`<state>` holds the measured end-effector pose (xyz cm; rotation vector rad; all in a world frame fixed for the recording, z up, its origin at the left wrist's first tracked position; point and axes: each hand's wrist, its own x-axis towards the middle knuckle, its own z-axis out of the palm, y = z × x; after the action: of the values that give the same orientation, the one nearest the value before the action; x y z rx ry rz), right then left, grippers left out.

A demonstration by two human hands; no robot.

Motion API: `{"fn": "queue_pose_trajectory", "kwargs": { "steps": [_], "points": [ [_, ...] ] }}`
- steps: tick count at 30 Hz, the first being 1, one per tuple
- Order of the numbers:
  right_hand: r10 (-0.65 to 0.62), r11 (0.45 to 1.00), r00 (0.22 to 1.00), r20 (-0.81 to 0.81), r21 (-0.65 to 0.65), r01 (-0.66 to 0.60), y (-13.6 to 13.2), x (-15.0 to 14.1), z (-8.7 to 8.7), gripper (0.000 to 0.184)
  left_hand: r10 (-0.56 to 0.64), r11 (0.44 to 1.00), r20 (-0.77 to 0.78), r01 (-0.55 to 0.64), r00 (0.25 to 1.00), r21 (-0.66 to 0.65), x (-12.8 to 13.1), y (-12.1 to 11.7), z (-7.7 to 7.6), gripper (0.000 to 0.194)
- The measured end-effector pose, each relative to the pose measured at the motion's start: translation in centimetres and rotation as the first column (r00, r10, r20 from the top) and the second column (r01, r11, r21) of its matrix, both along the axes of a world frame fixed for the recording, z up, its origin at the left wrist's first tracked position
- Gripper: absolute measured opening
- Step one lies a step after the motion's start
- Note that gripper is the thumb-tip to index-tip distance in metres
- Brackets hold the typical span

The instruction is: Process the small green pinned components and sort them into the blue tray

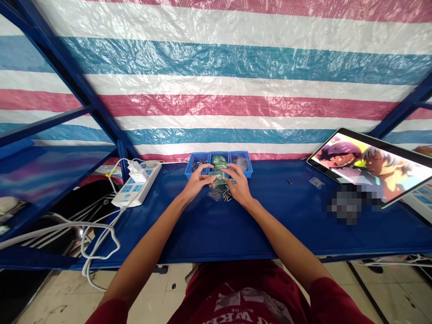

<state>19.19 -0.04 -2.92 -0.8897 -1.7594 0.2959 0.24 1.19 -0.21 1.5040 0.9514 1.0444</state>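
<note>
My left hand [197, 182] and my right hand [239, 183] face each other over the table, both curled, with thumb and fingers at the two sides of a green plastic bag [219, 180]. Small pale pieces show on or in the bag; they are too small to name. Just below it lies a loose heap of thin metal pieces [225, 195], like screws or pins, beside a clear plastic bag [213, 194]. Right behind my fingers stand blue bins: the left bin [187, 168] holds dark thin pieces, the middle one green bags [219, 159], the right one clear bags [239, 162].
A white power strip [138, 184] with plugs and cables is at the left. To the right, a tablet [371, 164] leans, playing a cartoon. A small clear packet [316, 182] and a dark thin piece [289, 182] lie on the blue table [216, 238]. Striped sheeting [236, 108] hangs behind.
</note>
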Motion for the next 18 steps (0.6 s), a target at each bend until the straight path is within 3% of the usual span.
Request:
{"fn": "queue_pose_trajectory", "kwargs": {
  "steps": [4, 8, 11, 15, 18],
  "points": [
    [0.012, 1.0, 1.0, 0.021, 0.019, -0.013, 0.14, -0.05, -0.15, 0.021, -0.016, 1.0, 0.013, 0.016, 1.0, 0.001, 0.07, 0.14, 0.0, 0.041],
    [-0.02, 0.999, 1.0, 0.017, -0.033, 0.02, 0.01, -0.15, -0.05, 0.02, 0.15, 0.957, -0.126, -0.113, 0.981, 0.267, -0.16, 0.22, 0.31, 0.049],
    [-0.024, 1.0, 1.0, 0.002, -0.012, 0.024, -0.09, -0.2, 0.05, 0.022, 0.178, 0.901, -0.245, -0.058, 0.953, 0.429, -0.22, -0.19, 0.55, 0.038],
    [-0.029, 1.0, 0.999, -0.012, -0.004, 0.029, -0.17, -0.26, 0.05, 0.024, 0.158, 0.911, -0.38, 0.013, 0.911, 0.412, 0.13, -0.68, 0.21, 0.029],
    [-0.042, 0.999, 0.999, -0.027, -0.036, 0.041, -0.28, -0.29, 0.02, 0.028, 0.132, 0.934, -0.384, 0.016, 0.914, 0.358, 0.31, -0.52, -0.25, 0.03]
  ]
}}
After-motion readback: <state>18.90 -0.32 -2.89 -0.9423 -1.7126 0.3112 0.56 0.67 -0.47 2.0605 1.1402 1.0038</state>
